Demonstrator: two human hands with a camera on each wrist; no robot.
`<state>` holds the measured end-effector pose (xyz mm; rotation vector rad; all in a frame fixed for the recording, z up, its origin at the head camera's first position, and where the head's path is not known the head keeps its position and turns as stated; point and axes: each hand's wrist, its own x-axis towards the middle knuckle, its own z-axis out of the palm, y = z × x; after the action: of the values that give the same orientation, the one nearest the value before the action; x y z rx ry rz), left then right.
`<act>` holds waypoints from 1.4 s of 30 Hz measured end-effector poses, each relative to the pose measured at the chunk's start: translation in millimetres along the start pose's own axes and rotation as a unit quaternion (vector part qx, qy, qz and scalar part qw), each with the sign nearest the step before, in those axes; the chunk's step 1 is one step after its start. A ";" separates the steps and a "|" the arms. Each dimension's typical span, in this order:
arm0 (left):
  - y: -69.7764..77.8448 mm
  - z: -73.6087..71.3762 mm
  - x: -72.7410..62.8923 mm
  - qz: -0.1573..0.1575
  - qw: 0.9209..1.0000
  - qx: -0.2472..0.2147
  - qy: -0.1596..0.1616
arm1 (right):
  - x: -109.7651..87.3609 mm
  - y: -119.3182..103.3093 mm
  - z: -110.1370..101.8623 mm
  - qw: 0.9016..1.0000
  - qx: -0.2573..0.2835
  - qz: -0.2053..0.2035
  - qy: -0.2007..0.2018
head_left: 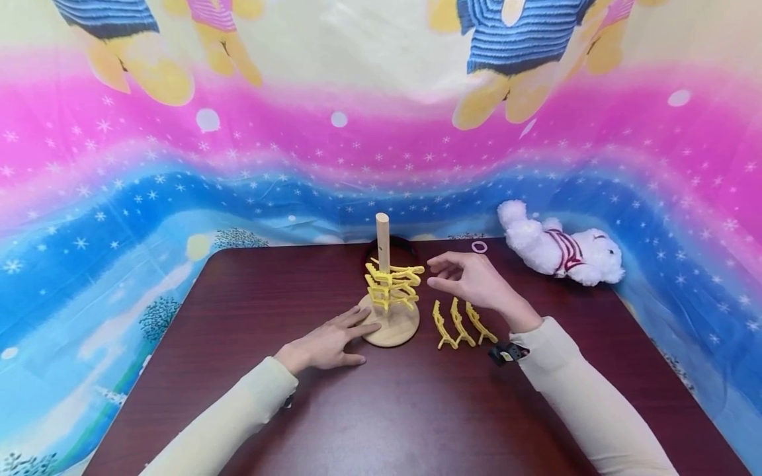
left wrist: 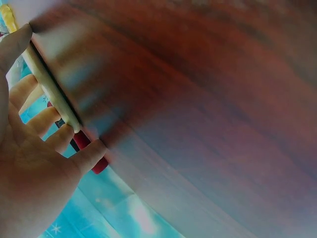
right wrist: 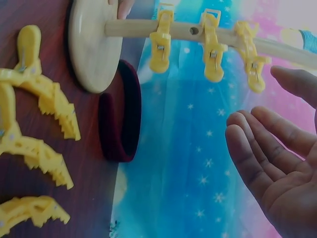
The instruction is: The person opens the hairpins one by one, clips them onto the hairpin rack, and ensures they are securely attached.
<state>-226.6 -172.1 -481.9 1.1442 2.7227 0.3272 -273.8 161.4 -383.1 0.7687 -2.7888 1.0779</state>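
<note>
A round wooden base (head_left: 394, 334) carries an upright wooden post (head_left: 383, 244). Three yellow hair clips are fastened to the post one above another: a top clip (right wrist: 251, 57), a middle clip (right wrist: 213, 47) and a lowest clip (right wrist: 161, 42). My left hand (head_left: 329, 340) rests with spread fingers at the left edge of the base. To the right of the top clip, my right hand (head_left: 470, 277) is held in the air, thumb apart from the fingers and nothing between them. Below it, three more yellow hair clips (head_left: 458, 322) lie side by side on the table.
Behind the post lies a dark red headband (right wrist: 130, 114). A pale ring (head_left: 479, 246) is near the table's back edge, beside a white plush toy (head_left: 553, 248) at the back right. A printed cloth (head_left: 357, 145) hangs around the dark wooden table (head_left: 369, 410).
</note>
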 end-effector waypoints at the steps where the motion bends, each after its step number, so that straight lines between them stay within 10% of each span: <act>1: -0.3 0.0 -0.1 0.000 1.000 0.000 0.001 | -1.0 2.6 -1.3 1.000 0.001 -0.003 0.001; 42: 0.0 0.7 0.1 -0.002 1.000 -0.002 -0.002 | -76.9 106.2 8.2 0.990 -0.004 0.120 -0.073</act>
<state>-226.5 -171.9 -482.6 1.1383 2.7195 0.3298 -255.3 256.4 -472.0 0.5425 -3.0713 1.0824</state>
